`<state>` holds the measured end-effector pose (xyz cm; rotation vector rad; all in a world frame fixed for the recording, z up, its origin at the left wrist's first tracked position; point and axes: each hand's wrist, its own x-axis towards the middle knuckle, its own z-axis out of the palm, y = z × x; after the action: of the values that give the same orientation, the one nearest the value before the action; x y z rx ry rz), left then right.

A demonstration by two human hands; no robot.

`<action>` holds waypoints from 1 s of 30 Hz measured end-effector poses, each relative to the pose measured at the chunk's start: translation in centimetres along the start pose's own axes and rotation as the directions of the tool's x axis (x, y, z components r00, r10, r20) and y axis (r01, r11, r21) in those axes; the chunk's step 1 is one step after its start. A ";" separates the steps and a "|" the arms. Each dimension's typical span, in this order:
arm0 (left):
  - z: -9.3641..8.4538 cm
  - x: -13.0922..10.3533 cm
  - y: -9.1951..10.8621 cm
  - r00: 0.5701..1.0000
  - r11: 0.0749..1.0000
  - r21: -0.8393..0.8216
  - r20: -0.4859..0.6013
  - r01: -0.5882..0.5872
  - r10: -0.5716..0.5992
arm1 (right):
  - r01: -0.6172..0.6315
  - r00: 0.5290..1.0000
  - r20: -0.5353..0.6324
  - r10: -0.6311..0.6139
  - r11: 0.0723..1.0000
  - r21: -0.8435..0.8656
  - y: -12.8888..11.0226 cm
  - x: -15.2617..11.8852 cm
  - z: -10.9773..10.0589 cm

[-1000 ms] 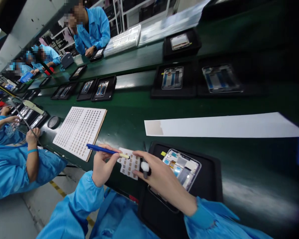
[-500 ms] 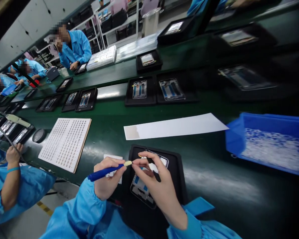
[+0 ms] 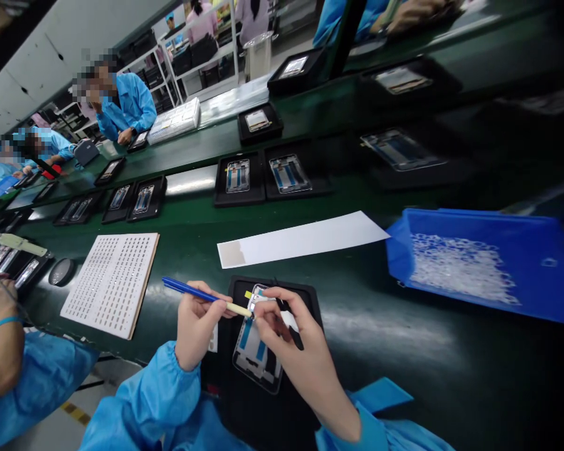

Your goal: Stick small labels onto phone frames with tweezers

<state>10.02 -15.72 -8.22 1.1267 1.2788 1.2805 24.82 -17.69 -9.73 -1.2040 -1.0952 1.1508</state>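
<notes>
My left hand (image 3: 193, 332) grips a blue pen-like stick (image 3: 184, 287) with a cream tip pointing right. The fingertips of my right hand (image 3: 303, 351) are bent close to that tip; whether they touch it or pinch some tiny part, I cannot make out. Tucked in the same hand is a slim black-and-white tool (image 3: 290, 321). Below both hands lies a phone frame (image 3: 250, 344) with blue strips, partly covered by my right hand. It rests in a black tray (image 3: 305, 297). A small white piece (image 3: 214, 340) shows beside the tray, mostly hidden by my left hand.
Left stands a white board (image 3: 113, 282) with rows of small parts. Beyond my hands is a long white paper strip (image 3: 305, 238); at right, a blue bin (image 3: 536, 275) holds many small white pieces. Trays with phone frames (image 3: 289, 174) line the back. A co-worker's arm (image 3: 4, 338) is at far left.
The blue stick has swung round: its blue end is now higher and its cream tip points down toward the phone frame. More of the frame shows. The whole view has shifted a little.
</notes>
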 end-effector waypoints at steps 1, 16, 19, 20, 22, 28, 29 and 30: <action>0.2 0.1 0.0 1.000 1.000 -0.016 0.010 0.018 -0.018 | 0.006 1.000 -0.002 -0.006 1.000 0.007 0.0 -0.1 -0.1; 0.0 0.3 0.2 0.990 0.989 0.041 0.030 -0.140 0.139 | -0.316 0.857 -0.424 -0.292 0.350 -0.882 -0.6 7.3 -19.0; -0.2 0.0 -0.2 0.978 0.968 0.138 0.039 -0.209 0.206 | -0.137 0.835 -0.293 -0.466 0.340 -0.931 0.6 6.1 -16.7; -0.3 -0.1 -0.5 0.973 0.958 0.169 0.048 -0.232 0.227 | -0.026 0.816 -0.233 -0.529 0.369 -0.929 1.2 5.4 -15.1; -0.4 -0.2 -1.0 0.964 0.939 0.218 0.075 -0.266 0.255 | 0.248 0.839 -0.010 -0.545 0.397 -0.884 2.3 3.9 -11.7; -0.6 -0.3 -2.1 0.947 0.882 0.348 0.171 -0.317 0.272 | 0.396 0.890 0.239 -0.387 0.400 -0.827 4.6 3.3 -6.6; -0.6 -0.3 -2.2 0.943 0.872 0.366 0.183 -0.327 0.277 | 0.384 0.901 0.232 -0.365 0.427 -0.819 4.8 3.7 -6.6; -0.7 -0.3 -2.2 0.940 0.862 0.380 0.197 -0.336 0.280 | 0.379 0.910 0.232 -0.344 0.460 -0.803 4.9 4.0 -6.6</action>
<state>9.41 -16.13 -10.47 1.7495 1.3357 1.1631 31.49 -14.30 -14.94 -1.5379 -1.9513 0.2359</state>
